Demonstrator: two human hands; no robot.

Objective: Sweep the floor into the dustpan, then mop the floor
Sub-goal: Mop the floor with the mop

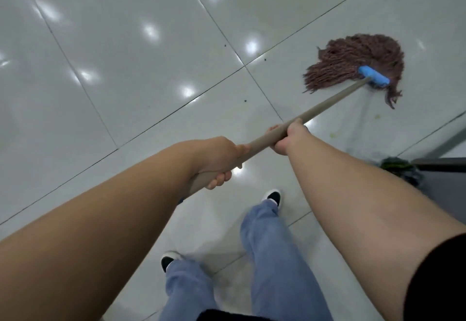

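A mop with a brown string head [353,63] and a blue clamp [373,76] lies spread on the glossy white tiled floor [126,68] at the upper right. Its tan wooden handle [327,105] slants down to the left. My right hand [286,138] grips the handle midway. Lower on the same handle, near its end, my left hand [216,162] holds it with fingers curled round. A wet streak and faint yellowish marks [335,134] show on the tile below the mop head.
A second dark green-grey mop head [401,169] lies at the right edge beside a dark grey bar [441,162]. Small dark specks [245,100] dot the tiles. My legs in blue jeans and black-and-white shoes [273,197] stand below.
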